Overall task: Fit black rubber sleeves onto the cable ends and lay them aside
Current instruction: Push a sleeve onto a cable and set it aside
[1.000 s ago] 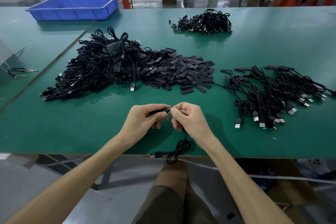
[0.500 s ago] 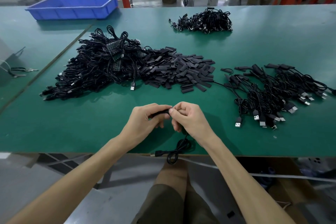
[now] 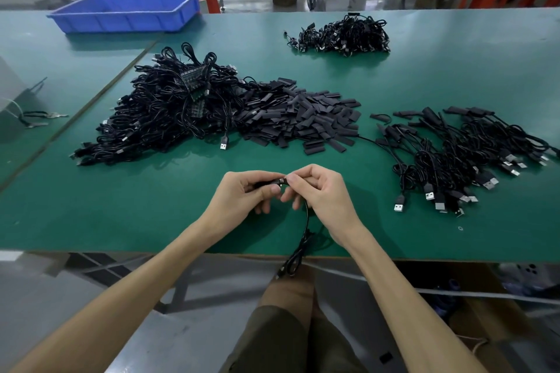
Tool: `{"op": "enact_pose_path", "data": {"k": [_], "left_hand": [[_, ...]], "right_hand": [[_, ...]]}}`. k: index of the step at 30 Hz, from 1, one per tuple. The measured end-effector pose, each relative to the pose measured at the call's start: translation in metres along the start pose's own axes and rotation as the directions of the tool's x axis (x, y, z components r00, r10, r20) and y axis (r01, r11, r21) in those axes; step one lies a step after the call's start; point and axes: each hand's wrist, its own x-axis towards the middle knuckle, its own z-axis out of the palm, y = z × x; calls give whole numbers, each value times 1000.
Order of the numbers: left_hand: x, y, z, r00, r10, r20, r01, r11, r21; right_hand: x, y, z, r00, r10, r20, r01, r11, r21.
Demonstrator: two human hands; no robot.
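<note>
Just in front of the heap of sleeves [image 3: 303,118], near the front edge of the table [image 3: 121,215], both hands meet above the green top. The left hand [image 3: 242,194] pinches a black sleeve [image 3: 265,183] between thumb and curled fingers, its mouth turned to the right. The right hand [image 3: 321,191] pinches the cable [image 3: 303,239] just behind its end. The small metal tip [image 3: 281,181] shows in the gap between the two hands, right at the mouth of the sleeve; whether it has gone inside cannot be told. From the right hand the cable runs down across the table, over its front edge, and hangs in a loop above the person's knee.

Left of the heap of sleeves, and touching it, lies a big tangle of bare cables [image 3: 163,118], with one plug lying out at its front. Right of the heap, a little apart, lie the finished cables [image 3: 454,154], with sleeves on their far ends and plugs toward the person. Behind the heap and to the right sits a smaller bundle of cables [image 3: 342,35]. Far behind it to the left stands a blue tray [image 3: 127,10].
</note>
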Motion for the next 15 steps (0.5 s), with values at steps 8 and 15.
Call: {"op": "enact_pose_path", "data": {"k": [8,15], "left_hand": [[0,0,3,999,-30,33,29,999,24],[-1,-4,3,1000,-19,-17,20,998,57]], "right_hand": [[1,2,0,998,18,61,-15,999,-38],[0,2,1,1000,20,15,-20,1000,-16]]}}
